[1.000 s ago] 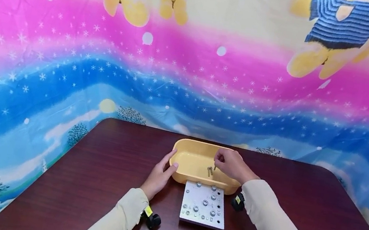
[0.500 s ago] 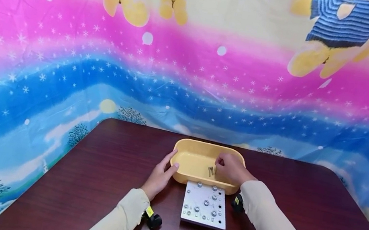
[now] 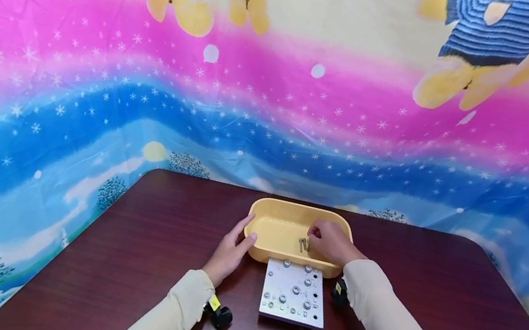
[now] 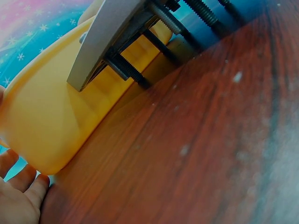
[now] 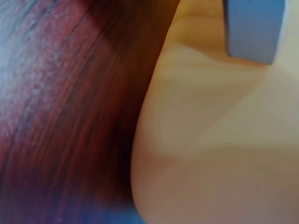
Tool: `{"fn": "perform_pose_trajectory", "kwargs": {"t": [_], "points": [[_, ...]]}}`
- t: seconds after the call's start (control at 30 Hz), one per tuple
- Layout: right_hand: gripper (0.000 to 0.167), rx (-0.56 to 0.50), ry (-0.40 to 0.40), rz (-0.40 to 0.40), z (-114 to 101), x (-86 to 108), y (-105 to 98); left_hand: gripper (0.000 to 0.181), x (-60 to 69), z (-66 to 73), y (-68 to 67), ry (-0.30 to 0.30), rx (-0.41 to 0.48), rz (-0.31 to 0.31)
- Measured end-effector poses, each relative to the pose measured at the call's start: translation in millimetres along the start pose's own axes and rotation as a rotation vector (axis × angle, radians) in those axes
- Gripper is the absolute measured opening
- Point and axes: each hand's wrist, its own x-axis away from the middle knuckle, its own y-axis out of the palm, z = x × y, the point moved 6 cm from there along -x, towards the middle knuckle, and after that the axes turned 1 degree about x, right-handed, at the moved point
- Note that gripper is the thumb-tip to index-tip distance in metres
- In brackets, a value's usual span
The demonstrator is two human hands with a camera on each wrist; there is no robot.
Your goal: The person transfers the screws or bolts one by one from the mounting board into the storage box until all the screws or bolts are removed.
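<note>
A yellow tray (image 3: 274,230) stands on the table. My left hand (image 3: 229,252) rests against its left end, fingers straight and thumb at the near rim; in the left wrist view its fingertips touch the tray's lower wall. Inside the tray, my right hand (image 3: 333,241) has curled fingers pinching a small bolt, mostly hidden by the fingertips. Other loose bolts (image 3: 302,245) lie just left of it. Right in front, a metal plate (image 3: 292,304) with several socket-head screws is raised off the table, its far edge by the tray. Screw shanks (image 4: 122,65) hang below the plate.
The dark red wood table (image 3: 172,214) lies beneath everything. A printed cloth (image 3: 275,102) hangs behind its far edge. Each wrist wears a small black camera, the left one (image 3: 220,317) close to the plate's left side.
My right hand has lowered slightly into the tray, bringing the pinched bolt down beside the loose ones. The left hand, tray and plate have stayed in place.
</note>
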Motion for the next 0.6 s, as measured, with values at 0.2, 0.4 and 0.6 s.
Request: {"fn": "perform_pose_trajectory", "kwargs": {"t": [0.2,0.4,0.6], "points": [[0.007,0.021,-0.004,0.020,0,-0.7,0,0.053,-0.2,-0.6,0.0,0.001,0.006,-0.001],[0.006,0.043,-0.007,0.027,-1,-1.0,0,0.053,5.9,17.1,-0.8,0.010,0.020,-0.006],[0.006,0.058,0.001,0.036,-2,-0.6,-2,0.052,14.2,37.3,-1.8,0.010,0.003,-0.010]]}}
